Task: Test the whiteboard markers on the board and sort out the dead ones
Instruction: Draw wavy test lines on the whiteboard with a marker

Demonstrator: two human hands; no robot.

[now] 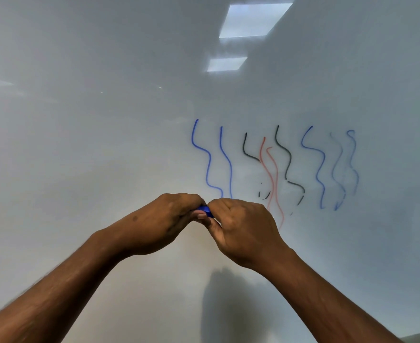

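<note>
Two hands meet at 6 o'clock from the centre of the view, in front of a whiteboard point(105, 125).

- Left hand point(164, 221): fingers curled, knuckles up, gripping one end of a blue marker point(205, 210); the forearm runs off toward 7 o'clock.
- Right hand point(243, 229): fingers curled round the marker's other end, its knuckles almost touching the left hand's; the forearm runs off toward 5 o'clock.
- Blue marker: held between the two hands in front of the board's lower half. Only a short blue stretch shows in the gap. Whether the cap is on or off cannot be told.
- Whiteboard: glossy and pale, filling nearly the whole view.
- Wavy lines, nine or so, spread from 12 to 2 o'clock of the hands. Left to right:
  - two solid blue lines point(208, 167), their lower ends hidden behind the hands
  - a short black line point(244, 147)
  - two red lines point(261, 152)
  - a longer black line point(289, 157), broken into dashes at its foot
  - a third blue line point(323, 157)
  - two faint blue lines point(333, 173), thin and patchy
- Light reflections point(253, 19): two bright panels at 1 o'clock on the board.
- Shadow point(228, 305): a dark patch on the board at 6 o'clock, beneath the hands.
</note>
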